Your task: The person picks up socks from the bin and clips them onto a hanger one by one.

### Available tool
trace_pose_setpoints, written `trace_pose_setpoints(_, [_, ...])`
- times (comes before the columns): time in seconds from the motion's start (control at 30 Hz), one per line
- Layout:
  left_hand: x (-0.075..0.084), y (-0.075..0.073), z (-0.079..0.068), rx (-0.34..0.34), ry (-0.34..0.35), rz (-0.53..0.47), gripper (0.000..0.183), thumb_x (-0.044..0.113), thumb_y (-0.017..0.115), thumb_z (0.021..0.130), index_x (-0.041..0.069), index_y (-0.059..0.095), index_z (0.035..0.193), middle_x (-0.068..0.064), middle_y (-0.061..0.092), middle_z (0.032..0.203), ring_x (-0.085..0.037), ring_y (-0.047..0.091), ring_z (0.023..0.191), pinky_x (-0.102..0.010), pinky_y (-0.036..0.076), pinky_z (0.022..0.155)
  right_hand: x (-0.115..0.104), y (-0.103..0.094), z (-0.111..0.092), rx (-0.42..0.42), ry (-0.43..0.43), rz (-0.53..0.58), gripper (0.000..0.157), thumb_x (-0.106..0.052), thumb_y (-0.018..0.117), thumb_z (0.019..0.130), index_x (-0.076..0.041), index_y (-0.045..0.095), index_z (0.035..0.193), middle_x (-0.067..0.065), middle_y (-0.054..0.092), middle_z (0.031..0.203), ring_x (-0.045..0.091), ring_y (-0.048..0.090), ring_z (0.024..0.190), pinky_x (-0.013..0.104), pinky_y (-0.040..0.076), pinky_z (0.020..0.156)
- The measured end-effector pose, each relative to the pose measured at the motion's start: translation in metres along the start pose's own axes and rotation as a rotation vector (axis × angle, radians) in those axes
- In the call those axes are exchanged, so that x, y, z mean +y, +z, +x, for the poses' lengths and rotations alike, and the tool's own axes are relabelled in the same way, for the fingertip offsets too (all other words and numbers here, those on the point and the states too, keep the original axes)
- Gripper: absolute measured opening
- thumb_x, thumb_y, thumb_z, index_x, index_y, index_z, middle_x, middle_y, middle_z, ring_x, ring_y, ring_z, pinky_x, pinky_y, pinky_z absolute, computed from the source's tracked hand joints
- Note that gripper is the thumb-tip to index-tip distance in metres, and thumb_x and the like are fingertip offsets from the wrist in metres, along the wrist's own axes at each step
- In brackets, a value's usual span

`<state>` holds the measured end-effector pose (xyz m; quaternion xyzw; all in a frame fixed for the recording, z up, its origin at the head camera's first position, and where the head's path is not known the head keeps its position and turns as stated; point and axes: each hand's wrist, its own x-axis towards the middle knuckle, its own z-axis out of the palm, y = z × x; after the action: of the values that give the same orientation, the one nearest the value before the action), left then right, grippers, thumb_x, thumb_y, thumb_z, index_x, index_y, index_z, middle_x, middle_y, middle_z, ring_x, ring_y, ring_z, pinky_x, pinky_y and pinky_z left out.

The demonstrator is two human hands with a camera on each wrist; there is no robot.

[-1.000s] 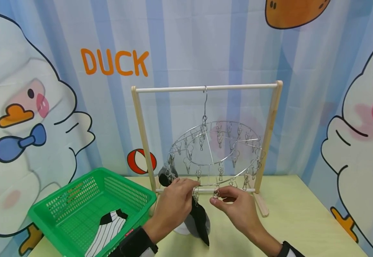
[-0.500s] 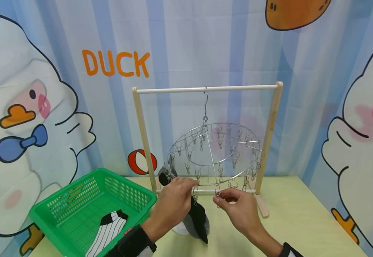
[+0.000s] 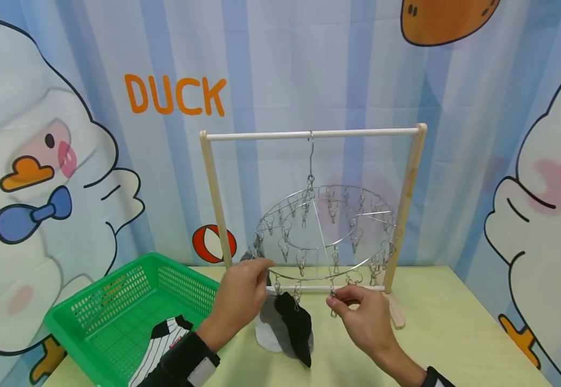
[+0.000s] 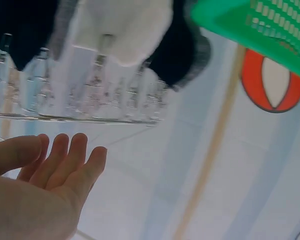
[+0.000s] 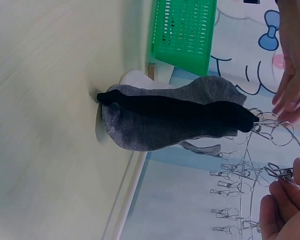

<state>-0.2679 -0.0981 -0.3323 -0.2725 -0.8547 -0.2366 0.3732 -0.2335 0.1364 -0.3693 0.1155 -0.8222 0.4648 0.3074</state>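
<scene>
A round wire clip hanger (image 3: 311, 248) hangs by its hook, with metal clips dangling from its rings. Along its front left hang a black sock (image 3: 296, 325), a grey sock (image 3: 275, 314) and a white sock (image 3: 266, 336). My right hand (image 3: 365, 314) pinches a metal clip (image 3: 333, 305) at the front of the outer ring, to the right of the black sock; this clip bears no sock. My left hand (image 3: 242, 293) is at the ring's left front, partly hiding more socks. In the left wrist view its fingers (image 4: 72, 155) are loosely bent, apart from the ring, holding nothing.
A wooden stand (image 3: 413, 183) with a white crossbar (image 3: 358, 131) carries the hanger. At the left, a green basket (image 3: 101, 322) contains a striped sock (image 3: 162, 346) with black parts, partly behind my left sleeve. A duck-print curtain (image 3: 280, 64) closes off the back of the table (image 3: 435, 322).
My left hand has let go near the black sock's clip and moved left, uncovering the socks. My right hand stays on its clip, shifted slightly right.
</scene>
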Motion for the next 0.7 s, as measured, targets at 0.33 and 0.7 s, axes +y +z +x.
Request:
trace_pose_setpoints(0.33, [-0.086, -0.005, -0.009, -0.047, -0.281, 0.091, 0.015, -0.003, 0.059, 0.090, 0.000, 0.073, 0.095, -0.012, 0.068, 0.073, -0.019, 0.055, 0.048, -0.033, 0.046, 0.040, 0.000, -0.004, -0.001, -0.008, 0.048, -0.001, 0.010, -0.007, 0.081, 0.077, -0.014, 0.074, 0.075, -0.011, 0.066, 0.067, 0.007, 0.062, 0.066, 0.032, 0.049, 0.063])
trace_pose_setpoints(0.7, [-0.156, -0.030, -0.053, -0.434, -0.520, 0.160, 0.043, -0.010, 0.049, 0.080, 0.018, 0.026, 0.057, 0.004, 0.019, 0.053, -0.011, 0.019, 0.047, -0.025, 0.019, 0.046, 0.000, -0.007, 0.000, 0.020, 0.050, 0.029, 0.018, -0.001, 0.080, 0.077, -0.015, 0.071, 0.069, -0.009, 0.066, 0.067, 0.010, 0.061, 0.065, 0.030, 0.047, 0.061])
